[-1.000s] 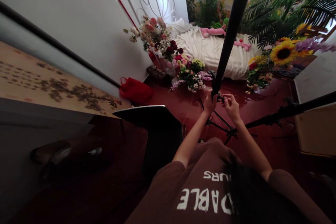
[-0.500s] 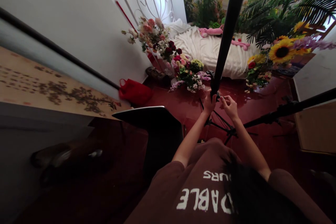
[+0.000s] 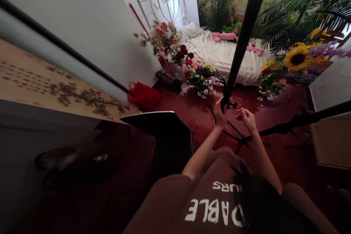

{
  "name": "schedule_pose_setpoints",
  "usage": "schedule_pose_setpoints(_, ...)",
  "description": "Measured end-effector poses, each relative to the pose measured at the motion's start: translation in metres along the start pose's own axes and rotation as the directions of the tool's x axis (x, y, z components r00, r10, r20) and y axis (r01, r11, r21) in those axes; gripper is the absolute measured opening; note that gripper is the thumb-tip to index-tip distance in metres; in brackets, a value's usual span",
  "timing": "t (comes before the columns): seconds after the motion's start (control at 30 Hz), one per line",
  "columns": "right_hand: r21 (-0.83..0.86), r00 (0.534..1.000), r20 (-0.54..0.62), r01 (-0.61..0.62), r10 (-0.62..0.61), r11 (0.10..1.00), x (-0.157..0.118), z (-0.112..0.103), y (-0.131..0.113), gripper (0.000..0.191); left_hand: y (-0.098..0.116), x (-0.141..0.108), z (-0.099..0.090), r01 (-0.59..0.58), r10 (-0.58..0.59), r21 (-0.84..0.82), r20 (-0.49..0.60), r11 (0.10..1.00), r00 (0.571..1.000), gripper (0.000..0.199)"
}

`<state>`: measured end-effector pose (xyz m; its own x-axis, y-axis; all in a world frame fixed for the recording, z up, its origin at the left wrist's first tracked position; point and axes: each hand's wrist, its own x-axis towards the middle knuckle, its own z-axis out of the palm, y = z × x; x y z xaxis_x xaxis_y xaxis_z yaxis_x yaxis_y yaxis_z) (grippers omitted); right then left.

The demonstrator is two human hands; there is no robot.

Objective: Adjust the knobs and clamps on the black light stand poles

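My left hand is wrapped around a black light stand, low on its pole, just under a joint. A small black knob sticks out from the pole on the right of that hand. My right hand hangs a short way off the knob, its fingers loosely bent and apart, and nothing shows in them. The pole leans up and to the right, out of view. Below the hands, thin black legs spread over the red floor.
A second black stand crosses on the right. Bouquets and sunflowers flank a draped white bed holding a pink plush toy. On the left are a red bag, a black panel and a hanging scroll.
My right hand has come away from the knob, moving slightly right and down. The left hand keeps its hold on the pole. The whole view has shifted a little.
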<state>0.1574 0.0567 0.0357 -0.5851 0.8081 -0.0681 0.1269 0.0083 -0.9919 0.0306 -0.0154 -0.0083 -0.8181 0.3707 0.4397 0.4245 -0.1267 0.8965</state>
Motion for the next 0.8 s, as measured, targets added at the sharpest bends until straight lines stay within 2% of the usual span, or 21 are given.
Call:
schedule_pose_setpoints(0.13, 0.010, 0.985, -0.154, -0.079, 0.080, 0.997, -0.016, -0.051, 0.025, 0.056, -0.003, -0.034, -0.003, 0.136, -0.132, 0.021, -0.135, 0.990, 0.982, 0.035)
schedule_pose_setpoints(0.23, 0.028, 0.949, -0.279, -0.143, 0.145, 0.989, -0.030, -0.093, 0.045, 0.056, -0.007, -0.055, -0.002, 0.154, -0.148, 0.045, -0.117, 0.987, 0.982, 0.030)
schedule_pose_setpoints(0.33, 0.046, 0.911, -0.370, -0.180, 0.184, 0.983, -0.046, -0.127, 0.061, 0.056, -0.007, -0.067, 0.010, 0.105, -0.106, 0.022, 0.044, 0.994, 0.993, 0.027)
schedule_pose_setpoints(0.43, 0.064, 0.846, -0.503, -0.170, 0.179, 0.983, -0.061, -0.145, 0.068, 0.055, 0.000, -0.070, 0.035, 0.068, -0.051, -0.050, 0.291, 0.996, 0.955, 0.026)
schedule_pose_setpoints(0.53, 0.127, 0.779, -0.599, -0.137, 0.186, 0.982, -0.073, -0.148, 0.067, 0.055, 0.016, -0.067, 0.069, 0.008, 0.062, -0.134, 0.513, 0.991, 0.856, 0.030)
schedule_pose_setpoints(0.63, 0.195, 0.716, -0.672, -0.076, 0.189, 0.978, -0.083, -0.148, 0.060, 0.060, 0.035, -0.064, 0.106, -0.061, 0.198, -0.218, 0.686, 0.974, 0.700, 0.038)
schedule_pose_setpoints(0.73, 0.201, 0.685, -0.707, -0.043, 0.175, 0.979, -0.094, -0.152, 0.052, 0.062, 0.052, -0.068, 0.139, -0.096, 0.303, -0.300, 0.782, 0.949, 0.545, 0.044)
schedule_pose_setpoints(0.8, 0.200, 0.684, -0.708, -0.044, 0.176, 0.979, -0.102, -0.156, 0.050, 0.061, 0.059, -0.076, 0.159, -0.085, 0.343, -0.345, 0.815, 0.935, 0.467, 0.045)
